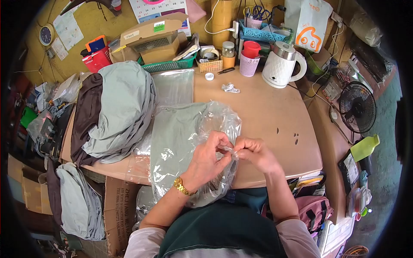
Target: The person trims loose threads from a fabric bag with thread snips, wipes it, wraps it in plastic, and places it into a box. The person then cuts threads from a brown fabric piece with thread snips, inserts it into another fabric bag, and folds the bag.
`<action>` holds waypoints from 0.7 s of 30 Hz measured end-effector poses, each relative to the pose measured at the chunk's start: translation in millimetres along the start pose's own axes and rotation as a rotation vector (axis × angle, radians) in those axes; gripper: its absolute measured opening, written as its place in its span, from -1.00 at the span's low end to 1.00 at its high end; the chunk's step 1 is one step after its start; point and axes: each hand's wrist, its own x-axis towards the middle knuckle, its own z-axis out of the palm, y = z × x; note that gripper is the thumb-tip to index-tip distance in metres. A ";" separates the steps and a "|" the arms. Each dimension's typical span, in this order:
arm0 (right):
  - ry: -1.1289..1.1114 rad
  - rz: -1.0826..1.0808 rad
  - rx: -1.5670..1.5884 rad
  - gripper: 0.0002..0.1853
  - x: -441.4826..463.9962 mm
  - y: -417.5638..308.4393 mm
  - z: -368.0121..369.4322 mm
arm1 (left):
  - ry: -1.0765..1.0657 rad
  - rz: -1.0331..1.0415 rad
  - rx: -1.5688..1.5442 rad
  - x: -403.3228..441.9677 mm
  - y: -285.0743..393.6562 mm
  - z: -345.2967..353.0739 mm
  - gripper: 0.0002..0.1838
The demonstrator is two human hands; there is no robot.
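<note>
A folded grey-green garment (174, 137) lies inside a clear plastic bag (223, 116) at the middle front of the table. Over the bag's right side, my left hand (211, 157), with a gold watch on the wrist, pinches the clear plastic. Right beside it, my right hand (254, 152) has its fingers closed on the same gathered bit of plastic. The fingertips of both hands nearly touch. To the left lies a pile of grey and dark brown garments (122, 107). Flat clear plastic bags (174, 84) are stacked behind the bagged garment.
The brown table (266, 112) carries a white kettle (279, 64), a purple cup (249, 64), a white cap (209, 76) and baskets at the back. A black fan (358, 106) stands at the right. More garments (79, 202) hang over a cardboard box at the lower left.
</note>
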 end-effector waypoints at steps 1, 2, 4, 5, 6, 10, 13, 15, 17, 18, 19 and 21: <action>-0.056 0.190 0.431 -0.91 -1.7 11.1 -7.6 | -0.026 0.119 0.078 0.1 -7.6 1.9 -0.68; -0.114 0.377 0.860 -0.84 -1.3 14.5 -12.0 | -0.050 0.241 0.155 2.0 -9.7 3.2 -0.63; -0.092 0.373 0.882 -0.80 0.3 13.9 -11.8 | -0.078 0.311 0.152 8.0 -6.4 2.0 -0.60; -0.069 0.377 0.911 -0.77 -0.3 12.8 -9.4 | -0.106 0.370 0.148 8.3 -4.7 1.6 -0.57; -0.068 0.379 0.914 -0.77 -0.2 11.2 -7.7 | -0.107 0.368 0.149 6.3 -7.3 2.9 -0.57; -0.041 0.448 0.841 -0.77 4.6 10.4 -5.1 | 0.130 0.386 0.144 1.4 -27.3 9.2 -0.69; -0.011 0.467 0.848 -0.78 5.5 8.6 -3.2 | 0.207 0.341 0.135 2.2 -34.1 8.7 -0.71; 0.006 0.478 0.849 -0.79 5.5 7.8 -2.3 | 0.204 0.277 0.086 3.6 -27.4 8.9 -0.74; 0.053 0.474 0.851 -0.79 5.3 9.2 -0.9 | 0.192 0.287 -0.052 3.7 -14.6 10.0 -0.80; 0.054 0.473 0.853 -0.79 5.7 9.8 0.4 | 0.190 0.286 -0.051 4.1 -16.0 8.9 -0.80; 0.053 0.466 0.859 -0.81 6.2 10.5 2.1 | 0.163 0.351 0.064 4.4 -19.0 6.9 -0.81; 0.050 0.456 0.866 -0.82 7.9 8.6 3.6 | 0.136 0.418 0.181 4.8 -24.2 5.6 -0.82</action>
